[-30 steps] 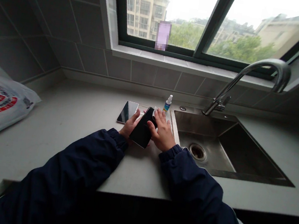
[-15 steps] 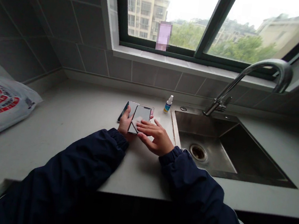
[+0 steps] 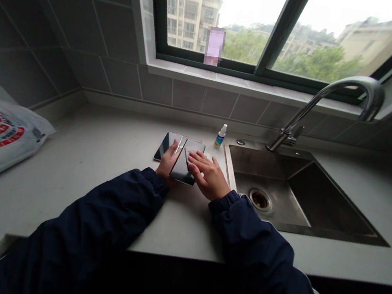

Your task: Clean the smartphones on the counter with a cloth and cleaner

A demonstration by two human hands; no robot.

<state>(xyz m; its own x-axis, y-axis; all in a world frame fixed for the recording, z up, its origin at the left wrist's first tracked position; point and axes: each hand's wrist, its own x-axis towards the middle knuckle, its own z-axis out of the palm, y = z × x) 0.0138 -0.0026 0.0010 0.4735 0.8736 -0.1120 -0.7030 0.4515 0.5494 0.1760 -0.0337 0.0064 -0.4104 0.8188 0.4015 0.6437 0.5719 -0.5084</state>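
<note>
Nearest to me are two dark navy sleeves (image 3: 108, 208), reaching in over the pale countertop (image 3: 177, 234) from its front edge, with thin white stripes down the outside of the right one. Past the cuffs, the left hand (image 3: 166, 163) is clamped on a dark phone (image 3: 180, 168), its thumb on the near-left side and the rest of its fingers mostly hidden. That phone is held at a slant over the counter, between the two hands and to the left of the sink (image 3: 290, 203). The right hand (image 3: 210, 175) lies over the phone's right side, palm down, fingers close together and reaching across the glossy face; whether they pinch anything underneath, I can't tell. Just beyond the left hand, a second phone (image 3: 165, 148) lies on the counter with its dark glass up. Over at the far left sits a plastic bag (image 3: 5, 141) with red printing. The steel sink is set into the counter at right, its round drain (image 3: 260, 200) toward the nearer left part. Farther back, a little bottle (image 3: 220, 138) with a white top and a blue and yellow label stands upright near the sink's back-left corner. A curved chrome tap (image 3: 305, 108) rises behind the basin, before grey wall tiles (image 3: 219, 103) and a dark-framed window (image 3: 273, 36) showing buildings and green trees.
</note>
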